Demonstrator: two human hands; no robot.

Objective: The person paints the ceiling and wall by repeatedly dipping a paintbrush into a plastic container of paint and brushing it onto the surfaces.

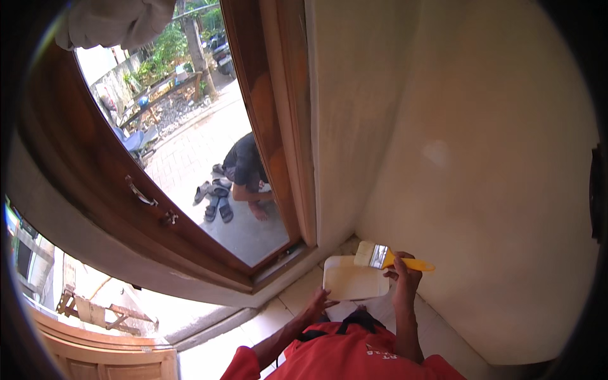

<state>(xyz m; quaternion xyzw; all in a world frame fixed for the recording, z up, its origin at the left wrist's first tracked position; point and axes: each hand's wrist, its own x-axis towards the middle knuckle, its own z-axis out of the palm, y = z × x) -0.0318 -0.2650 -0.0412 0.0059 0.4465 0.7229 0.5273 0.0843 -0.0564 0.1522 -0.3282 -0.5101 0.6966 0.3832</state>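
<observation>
In my right hand (404, 273), fingers wrapped round its yellow handle, is a paintbrush (379, 256) with a metal band and cream bristles. The bristle end is over the top right part of a cream, rounded rectangular container (348, 275); whether it touches is hard to tell. My left hand (322, 300) grips the container's lower left edge. Both are low in the view, in front of my red shirt, above a tiled floor (291, 297) at the wall's corner.
A wooden-framed doorway (285, 158) opens onto paving, where another person (244, 171) crouches beside several sandals (212, 196). A pale wall (468, 177) stands at the right. A lower-left opening shows a wooden panel (107, 361) and wooden structure (88, 304). Grey fabric (111, 19) hangs at the top left.
</observation>
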